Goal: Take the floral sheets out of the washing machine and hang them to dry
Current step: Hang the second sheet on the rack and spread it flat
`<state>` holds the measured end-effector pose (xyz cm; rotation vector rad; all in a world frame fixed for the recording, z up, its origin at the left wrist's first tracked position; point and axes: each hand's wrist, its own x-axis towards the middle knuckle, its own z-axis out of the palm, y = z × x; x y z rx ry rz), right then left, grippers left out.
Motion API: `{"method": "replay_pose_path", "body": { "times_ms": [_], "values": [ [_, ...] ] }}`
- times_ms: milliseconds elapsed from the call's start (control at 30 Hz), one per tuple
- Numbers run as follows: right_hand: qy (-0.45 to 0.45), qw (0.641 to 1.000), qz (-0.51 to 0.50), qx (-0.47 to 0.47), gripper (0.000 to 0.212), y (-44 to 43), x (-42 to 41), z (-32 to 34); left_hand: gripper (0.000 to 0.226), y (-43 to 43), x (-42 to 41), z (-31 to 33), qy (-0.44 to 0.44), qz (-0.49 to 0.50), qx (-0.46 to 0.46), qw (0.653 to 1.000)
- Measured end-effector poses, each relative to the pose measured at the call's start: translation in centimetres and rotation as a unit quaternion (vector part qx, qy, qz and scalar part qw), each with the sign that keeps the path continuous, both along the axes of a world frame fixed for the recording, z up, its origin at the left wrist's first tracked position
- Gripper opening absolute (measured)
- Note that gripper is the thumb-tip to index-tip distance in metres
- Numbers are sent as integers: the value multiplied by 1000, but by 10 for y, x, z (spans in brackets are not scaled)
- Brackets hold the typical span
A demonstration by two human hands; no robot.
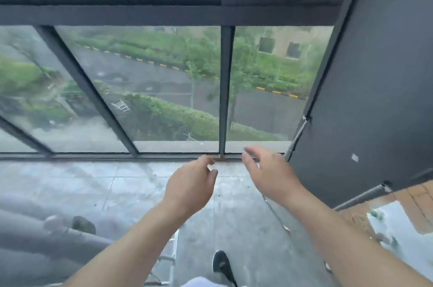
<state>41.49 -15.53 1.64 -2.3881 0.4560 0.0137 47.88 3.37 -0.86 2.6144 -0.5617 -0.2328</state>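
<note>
My left hand (192,184) and my right hand (269,174) reach forward side by side over the balcony floor, just short of the window sill. Neither holds anything. The left hand's fingers are loosely curled, with the thumb near the fingertips, and the right hand's fingers are relaxed and spread. A patterned cloth (398,221), orange and white with green marks, shows at the lower right edge beneath a grey metal rod (360,195). It may be the floral sheet. No washing machine is in view.
A dark-framed window (226,89) fills the far side, looking onto a road and hedges. A dark grey panel (375,99) stands at the right. Grey blurred cloth (46,239) lies at the lower left. A white rack (169,256) and my shoe (221,263) are below.
</note>
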Motion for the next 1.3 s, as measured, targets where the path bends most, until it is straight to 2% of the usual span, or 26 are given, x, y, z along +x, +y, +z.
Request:
{"method": "replay_pose_path", "body": {
  "times_ms": [133, 300, 467, 633, 733, 900, 1000, 1133, 1300],
  "values": [
    [1, 997, 81, 10, 38, 24, 101, -1, 30, 28, 54, -14, 33, 86, 23, 995],
    [19, 978, 207, 19, 36, 69, 206, -4, 30, 66, 101, -27, 70, 235, 48, 968],
    [34, 927, 372, -2, 36, 121, 304, -25, 30, 92, 130, -48, 92, 375, 62, 920],
    [47, 857, 513, -12, 30, 168, 377, -31, 30, 113, 145, -52, 120, 515, 80, 845],
    [37, 810, 585, -22, 40, 196, 412, -27, 29, 123, 154, -49, 132, 599, 81, 786],
    [40, 730, 682, -11, 40, 261, 454, -30, 21, 142, 155, -45, 146, 712, 84, 682],
    [32, 691, 722, -9, 39, 302, 464, -31, 24, 154, 152, -46, 153, 752, 89, 635],
    [15, 636, 771, -22, 34, 360, 474, -31, 23, 174, 158, -57, 166, 786, 75, 590],
    [-3, 596, 802, -38, 38, 450, 490, -33, 25, 231, 185, -77, 163, 835, 6, 526]
  ]
}}
